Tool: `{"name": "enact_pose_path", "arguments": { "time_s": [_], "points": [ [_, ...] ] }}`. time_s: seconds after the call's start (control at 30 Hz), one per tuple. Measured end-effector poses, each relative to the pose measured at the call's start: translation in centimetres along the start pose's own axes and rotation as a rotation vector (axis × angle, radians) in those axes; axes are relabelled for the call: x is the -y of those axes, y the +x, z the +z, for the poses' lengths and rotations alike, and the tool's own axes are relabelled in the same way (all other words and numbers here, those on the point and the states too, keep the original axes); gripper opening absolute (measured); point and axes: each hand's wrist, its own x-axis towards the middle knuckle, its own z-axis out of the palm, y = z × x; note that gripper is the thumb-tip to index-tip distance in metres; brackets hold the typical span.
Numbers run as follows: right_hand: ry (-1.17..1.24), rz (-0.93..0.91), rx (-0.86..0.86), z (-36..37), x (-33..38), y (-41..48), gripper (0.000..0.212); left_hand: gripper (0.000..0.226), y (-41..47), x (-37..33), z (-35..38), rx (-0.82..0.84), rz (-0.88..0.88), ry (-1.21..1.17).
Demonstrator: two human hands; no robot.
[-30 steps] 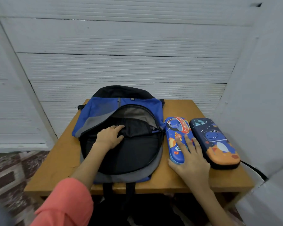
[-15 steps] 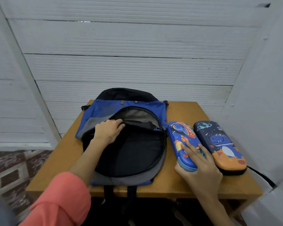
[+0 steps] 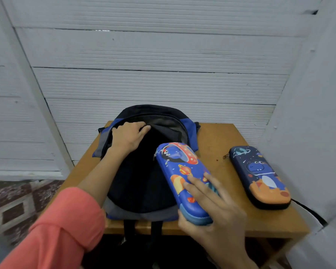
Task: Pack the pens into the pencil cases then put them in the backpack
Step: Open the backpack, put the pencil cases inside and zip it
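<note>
Right hand grips the blue rocket pencil case over the open backpack (zipped shut). Left hand clutches the backpack's flap.

Backpack mouth wide open, left hand at rim, bare table beside

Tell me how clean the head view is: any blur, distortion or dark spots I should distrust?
Head view: the right hand and the sleeve are motion-smeared; wide-angle bending tilts the wall panels at the edges; the open backpack interior is too dark to read; both pencil cases, blue and navy, are evenly lit, without glare.
</note>
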Motion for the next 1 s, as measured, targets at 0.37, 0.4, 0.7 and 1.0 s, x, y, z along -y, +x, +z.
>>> {"name": "enact_pose_path", "arguments": {
  "time_s": [0.37,0.4,0.7,1.0],
  "points": [
    [-0.16,0.026,0.213,9.1,-0.2,2.4,0.047,0.037,-0.5,0.0,-1.1,-0.015,-0.02,-0.018],
    [-0.2,0.03,0.25,9.9,-0.5,2.8,0.049,0.037,-0.6,0.0,-1.0,-0.015,-0.02,-0.026],
    [-0.319,0.134,0.551,14.4,-2.2,5.2,0.066,0.04,-1.2,0.5,-1.3,-0.015,-0.04,-0.042],
    [-0.417,0.122,0.741,16.5,-3.5,7.2,0.08,0.039,-1.2,0.9,-1.2,-0.011,-0.032,-0.048]
  ]
}}
